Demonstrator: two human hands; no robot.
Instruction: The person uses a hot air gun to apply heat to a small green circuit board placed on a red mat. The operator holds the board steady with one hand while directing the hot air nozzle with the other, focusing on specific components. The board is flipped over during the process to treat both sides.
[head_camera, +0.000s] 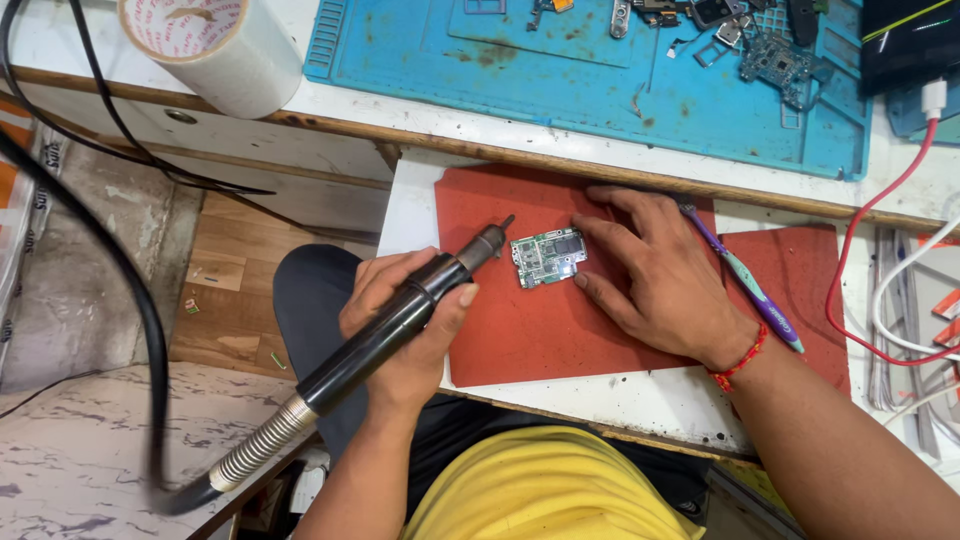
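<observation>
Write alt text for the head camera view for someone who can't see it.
The left hand grips a black hot-air wand aimed toward a small green circuit board, which the right hand steadies on a red mat. A toothbrush lies beside it.

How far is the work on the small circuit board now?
Done: the bare circuit board lies on the red mat. In hand: the left hand grips the hot-air handpiece, its nozzle near but apart from the board; the right hand steadies it. Left: no change on the board is visible.
</observation>
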